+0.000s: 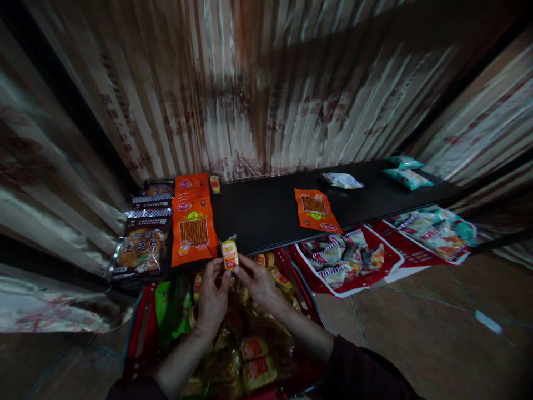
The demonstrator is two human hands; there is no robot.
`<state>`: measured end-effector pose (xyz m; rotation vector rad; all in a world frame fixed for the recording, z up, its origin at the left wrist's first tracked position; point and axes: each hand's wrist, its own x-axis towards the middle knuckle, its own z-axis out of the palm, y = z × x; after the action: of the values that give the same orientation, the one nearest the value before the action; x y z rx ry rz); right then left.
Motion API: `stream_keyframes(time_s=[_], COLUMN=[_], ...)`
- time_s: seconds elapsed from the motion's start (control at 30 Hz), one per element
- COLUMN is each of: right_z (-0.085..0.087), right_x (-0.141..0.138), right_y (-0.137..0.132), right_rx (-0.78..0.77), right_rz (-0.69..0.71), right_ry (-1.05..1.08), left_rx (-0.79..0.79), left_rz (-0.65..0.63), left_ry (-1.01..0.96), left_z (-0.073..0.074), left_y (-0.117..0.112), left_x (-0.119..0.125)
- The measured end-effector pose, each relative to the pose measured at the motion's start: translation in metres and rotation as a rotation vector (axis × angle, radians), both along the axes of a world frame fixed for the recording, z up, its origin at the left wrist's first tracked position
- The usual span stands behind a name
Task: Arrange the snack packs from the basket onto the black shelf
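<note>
Between my left hand (214, 300) and my right hand (258, 283) is a small yellow snack packet (230, 254), its clear wrapper end pointing up. Fingers of both hands are closed on its sides. The packet is held just in front of the black shelf (254, 216), above a red basket (139, 333). In that basket lie many similar yellow packets (258, 369) and a green bag (172, 311). One more small yellow packet (215, 184) stands at the back of the shelf, beside the orange snack bags (192, 228).
Dark potato-chip bags (144, 244) lie at the shelf's left end. A single orange bag (314, 210), a white packet (342, 180) and teal packets (407, 176) lie farther right. Two red baskets, one with striped packets (345, 255), another with snack bags (437, 230), sit below the shelf. Curtains (250, 83) hang behind.
</note>
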<state>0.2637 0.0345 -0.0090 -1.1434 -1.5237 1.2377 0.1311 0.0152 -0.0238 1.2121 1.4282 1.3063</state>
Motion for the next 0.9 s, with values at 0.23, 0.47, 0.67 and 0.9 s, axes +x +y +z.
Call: stream_keyframes(time_s=[0.23, 0.47, 0.67, 0.9], right_z=[0.000, 0.008, 0.005, 0.004], right_x=[-0.005, -0.010, -0.018, -0.028], right_y=[0.051, 0.093, 0.137, 0.178], right_rx=[0.055, 0.006, -0.013, -0.010], right_rz=[-0.058, -0.096, -0.140, -0.175], right_ry=[0.036, 0.083, 0.067, -0.011], left_rx=[0.072, 0.035, 0.018, 0.004], left_rz=[0.055, 0.063, 0.106, 0.065], left_ry=[0.136, 0.282, 0.461, 0.514], left_z=[0.022, 0.039, 0.055, 0.060], left_y=[0.046, 0.087, 0.122, 0.157], left_x=[-0.001, 0.000, 0.004, 0.007])
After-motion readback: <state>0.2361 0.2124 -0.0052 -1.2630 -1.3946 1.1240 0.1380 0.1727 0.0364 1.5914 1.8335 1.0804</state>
